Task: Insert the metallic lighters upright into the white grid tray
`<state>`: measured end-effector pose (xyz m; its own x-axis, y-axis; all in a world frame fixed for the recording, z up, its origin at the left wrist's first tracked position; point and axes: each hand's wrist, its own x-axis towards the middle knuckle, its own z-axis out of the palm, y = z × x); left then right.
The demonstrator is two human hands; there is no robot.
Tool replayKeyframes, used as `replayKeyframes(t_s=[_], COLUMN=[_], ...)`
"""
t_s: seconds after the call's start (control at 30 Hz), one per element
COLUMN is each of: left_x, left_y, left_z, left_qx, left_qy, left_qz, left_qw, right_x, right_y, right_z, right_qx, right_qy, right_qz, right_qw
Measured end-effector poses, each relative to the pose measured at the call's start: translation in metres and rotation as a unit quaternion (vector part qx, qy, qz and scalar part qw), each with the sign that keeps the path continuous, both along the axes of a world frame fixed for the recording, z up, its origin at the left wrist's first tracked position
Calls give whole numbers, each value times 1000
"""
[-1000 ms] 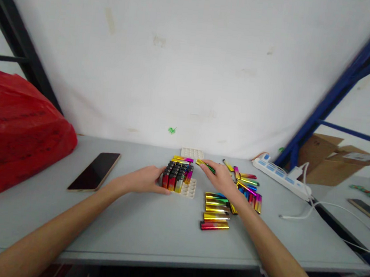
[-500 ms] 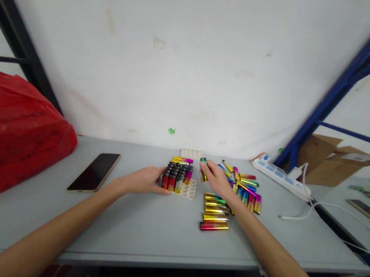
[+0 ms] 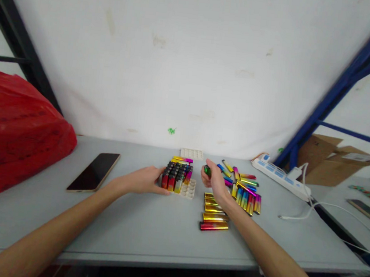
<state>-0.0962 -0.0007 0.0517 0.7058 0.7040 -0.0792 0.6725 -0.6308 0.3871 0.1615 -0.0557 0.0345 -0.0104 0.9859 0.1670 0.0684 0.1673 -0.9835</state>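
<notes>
Over the grey table, [image 3: 122, 229] the right hand [image 3: 213, 180] is clenching a green lighter [image 3: 207, 171]

Just right of a white tray [image 3: 188, 191], the right hand is curling its fingers tightly around the green lighter, only a small part of which is showing at the fist. On the tray's left part, a tight block of upright lighters [image 3: 174, 177] is standing with black tops up, while bare hollows are showing at the right. The left hand [image 3: 146, 180] is reaching around the block's near left corner; whether its fingers are gripping or merely resting there, this view is not telling.

Beyond the block, yellow-and-purple lighters [image 3: 181, 161] are lying flat, and a second white tray [image 3: 191, 153] is lying farther back. Nearer and to the right, a column of gold lighters [image 3: 214, 216] is lying side by side. Farther right, multicoloured lighters [image 3: 245, 190] are lying in a loose spread. On the left, a phone [image 3: 94, 172] is lying near a red bag [image 3: 19, 138]; at the far right, a white power strip [image 3: 281, 178] is resting.
</notes>
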Motion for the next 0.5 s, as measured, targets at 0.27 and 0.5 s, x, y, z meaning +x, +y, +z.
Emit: replayKeyframes(t_s=[0.27,0.5], left_x=[-1,-1], left_y=[2,0], left_z=[-4,-1], left_qx=[8,1], left_qy=[9,-4], left_qz=[6,-4], left_qw=[1000,1000], right_x=[1,7], right_y=[2,7], right_z=[-3,-6], right_qx=[-31,15], right_qy=[14,-52], right_qz=[-30,11], right_qw=[999,998])
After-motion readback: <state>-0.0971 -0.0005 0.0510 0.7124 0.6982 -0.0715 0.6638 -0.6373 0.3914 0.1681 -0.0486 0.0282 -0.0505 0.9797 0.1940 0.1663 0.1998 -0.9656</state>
